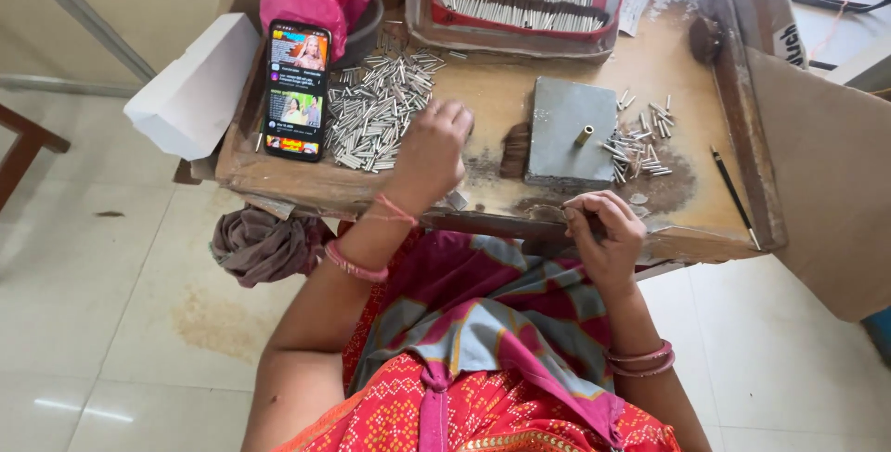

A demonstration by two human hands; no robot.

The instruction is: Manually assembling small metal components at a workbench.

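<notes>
— Left hand point(429, 150)?
— Curled over the pile of small metal tubes point(376, 109), centre-left of frame; a grasp cannot be confirmed.
— Right hand point(603, 238)?
— Clenched on a thin dark tool point(583, 215), lower centre, below the grey block point(571, 143).

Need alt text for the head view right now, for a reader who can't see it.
Seen from above, a seated person's left hand reaches into a pile of small silver tubes on a worn wooden tray, while the right hand holds a thin dark tool at the tray's near edge. A grey block carrying a brass tube sits mid-tray; a phone leans at the left.
</notes>
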